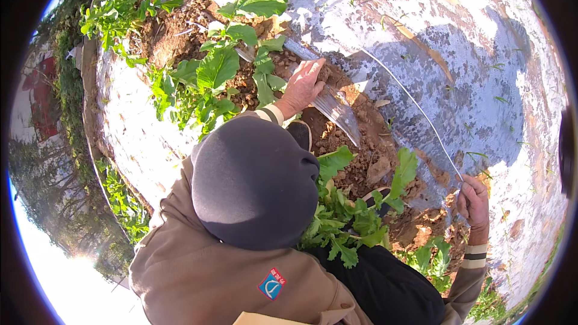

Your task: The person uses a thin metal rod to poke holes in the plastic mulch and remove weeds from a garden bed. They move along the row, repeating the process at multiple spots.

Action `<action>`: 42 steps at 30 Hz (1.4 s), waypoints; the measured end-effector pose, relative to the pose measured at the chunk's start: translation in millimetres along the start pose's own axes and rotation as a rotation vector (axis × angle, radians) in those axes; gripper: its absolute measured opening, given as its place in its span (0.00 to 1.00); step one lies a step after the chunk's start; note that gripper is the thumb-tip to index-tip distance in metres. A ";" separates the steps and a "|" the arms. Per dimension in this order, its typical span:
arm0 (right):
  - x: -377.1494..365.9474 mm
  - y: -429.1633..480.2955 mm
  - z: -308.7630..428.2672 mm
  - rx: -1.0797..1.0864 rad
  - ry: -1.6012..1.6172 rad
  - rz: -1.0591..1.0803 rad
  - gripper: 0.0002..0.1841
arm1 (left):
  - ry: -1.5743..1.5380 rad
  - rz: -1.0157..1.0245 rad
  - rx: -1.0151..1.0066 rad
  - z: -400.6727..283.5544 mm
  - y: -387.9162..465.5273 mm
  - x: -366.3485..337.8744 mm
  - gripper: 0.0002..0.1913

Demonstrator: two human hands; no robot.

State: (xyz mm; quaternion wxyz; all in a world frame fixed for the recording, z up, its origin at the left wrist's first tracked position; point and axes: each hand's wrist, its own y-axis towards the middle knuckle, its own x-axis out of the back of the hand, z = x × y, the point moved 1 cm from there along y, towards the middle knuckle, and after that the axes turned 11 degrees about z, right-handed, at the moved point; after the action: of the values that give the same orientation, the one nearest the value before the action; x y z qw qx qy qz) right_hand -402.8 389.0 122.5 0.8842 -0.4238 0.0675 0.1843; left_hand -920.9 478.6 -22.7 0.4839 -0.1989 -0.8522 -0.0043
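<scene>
Out over bare soil, beyond my bent left knee (253, 185), my left hand (302, 85) lies palm down across a crumpled strip of clear plastic film (336, 110). Its thumb and fingers are near a clod, and what is under the palm is hidden. At the right, my right hand (474, 198) pinches the near end of a thin white strand (417, 106), a cord or wire. The strand runs up and left in a slight curve above plastic sheeting (465, 81) spotted with moisture or dirt. Leafy green plants (219, 67) grow beside my left hand.
More leafy plants (347, 221) stand between my feet and around my right knee (384, 280). One shoe (300, 135) is partly visible behind my left knee. Loose brown soil (334, 137) makes a strip along the sheeting. Trees (49, 189) border the plot at the left.
</scene>
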 end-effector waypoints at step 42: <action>-24.6 11.0 18.0 0.062 -0.290 -0.180 0.16 | -0.227 -0.029 -0.171 -58.3 -8.9 -22.8 0.21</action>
State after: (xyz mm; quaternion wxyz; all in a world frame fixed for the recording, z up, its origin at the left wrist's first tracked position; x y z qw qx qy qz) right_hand -430.4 402.6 132.7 0.9104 -0.3695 -0.0932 0.1613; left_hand -865.7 451.2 -8.9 0.3657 -0.2261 -0.9008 -0.0614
